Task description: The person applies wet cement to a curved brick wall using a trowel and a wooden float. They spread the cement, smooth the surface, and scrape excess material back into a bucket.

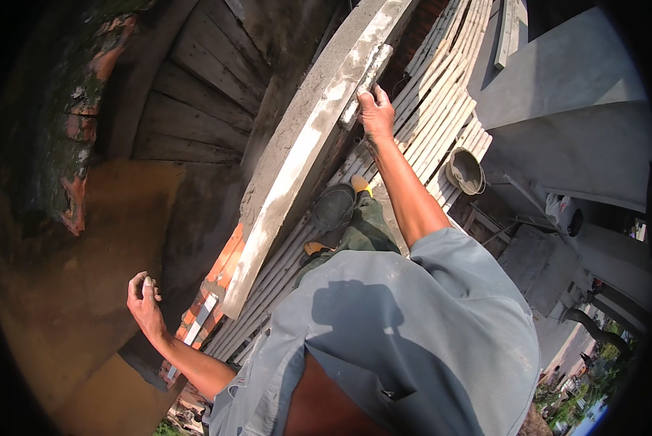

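Note:
My right hand (376,115) grips a narrow mortar-crusted board (373,73), thumb and fingers closed on its lower part. That board lies along the right side of a long, pale, mortar-smeared plank (289,174). The plank runs along the edge of a wall top coated with grey mortar (308,94). Off to the left of the wall, my left hand (145,301) is raised with its fingers loosely curled and apart; I see nothing in it. Bare orange brick (225,256) shows at the wall's near end, with a short white strip (201,320) lying on it.
Bamboo-pole scaffolding (435,109) lies right of the wall, under my feet. A dark bucket (334,206) stands between my feet, and a mortar-stained bucket (464,171) sits farther right. Left of the wall is a drop to a brown surface (100,247). Grey walls (573,145) rise at right.

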Motion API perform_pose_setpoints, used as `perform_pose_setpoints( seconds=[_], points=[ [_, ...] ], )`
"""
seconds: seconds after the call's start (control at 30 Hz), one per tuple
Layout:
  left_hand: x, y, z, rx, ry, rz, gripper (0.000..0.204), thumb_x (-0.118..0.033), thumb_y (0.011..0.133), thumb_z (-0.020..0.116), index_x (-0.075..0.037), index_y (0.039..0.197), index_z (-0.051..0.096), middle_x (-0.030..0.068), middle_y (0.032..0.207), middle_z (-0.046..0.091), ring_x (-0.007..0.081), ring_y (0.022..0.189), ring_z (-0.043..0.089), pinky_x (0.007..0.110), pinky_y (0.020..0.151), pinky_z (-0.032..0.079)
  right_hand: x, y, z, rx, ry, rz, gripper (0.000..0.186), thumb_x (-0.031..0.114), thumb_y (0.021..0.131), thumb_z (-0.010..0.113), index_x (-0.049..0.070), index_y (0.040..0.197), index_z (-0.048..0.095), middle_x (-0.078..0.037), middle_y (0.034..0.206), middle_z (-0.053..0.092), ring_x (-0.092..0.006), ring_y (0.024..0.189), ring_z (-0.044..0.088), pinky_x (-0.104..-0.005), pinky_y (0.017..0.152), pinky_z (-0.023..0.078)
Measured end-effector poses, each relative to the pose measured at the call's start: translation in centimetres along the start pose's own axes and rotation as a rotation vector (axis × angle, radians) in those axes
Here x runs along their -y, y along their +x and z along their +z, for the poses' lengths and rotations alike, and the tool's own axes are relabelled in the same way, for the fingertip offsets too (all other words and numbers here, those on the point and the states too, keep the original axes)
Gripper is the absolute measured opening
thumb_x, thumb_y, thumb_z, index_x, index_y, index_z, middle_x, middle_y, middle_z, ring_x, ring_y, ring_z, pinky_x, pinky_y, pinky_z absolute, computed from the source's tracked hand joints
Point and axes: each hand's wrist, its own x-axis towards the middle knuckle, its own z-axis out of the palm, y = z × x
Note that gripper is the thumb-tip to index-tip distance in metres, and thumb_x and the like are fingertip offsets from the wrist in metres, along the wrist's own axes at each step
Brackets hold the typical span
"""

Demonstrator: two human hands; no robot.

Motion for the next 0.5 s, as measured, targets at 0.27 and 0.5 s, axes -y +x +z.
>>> perform_pose_setpoints(
  seconds=[0.27,0.5],
  points=[
    [-0.3,0.5,-0.5,0.012,-0.015,0.026,0.02,-0.01,0.102,0.065,0.001,0.118,0.067,0.002,0.091,0.063,0.0057,0.073,0.055,0.02,0.06,0.044,8.0,-11.4,2.3,0.058,0.167,-0.054,0.102,0.043,0.081,0.09,-0.008,0.152,0.038,-0.014,0.119,0.066,-0.0182,0.106,0.066,-0.0316,0.093,0.054],
    [-2.2,1.5,1.0,0.047,0.033,0.063,0.021,-0.013,0.101,0.064,0.0,0.118,0.067,0.0014,0.093,0.063,0.0065,0.074,0.056,0.022,0.062,0.046,9.4,-11.0,-3.3,0.183,0.308,-0.111,0.117,0.07,0.082,0.078,-0.001,0.159,0.027,-0.012,0.128,0.055,-0.0159,0.107,0.056,-0.0308,0.087,0.05]
  ],
)
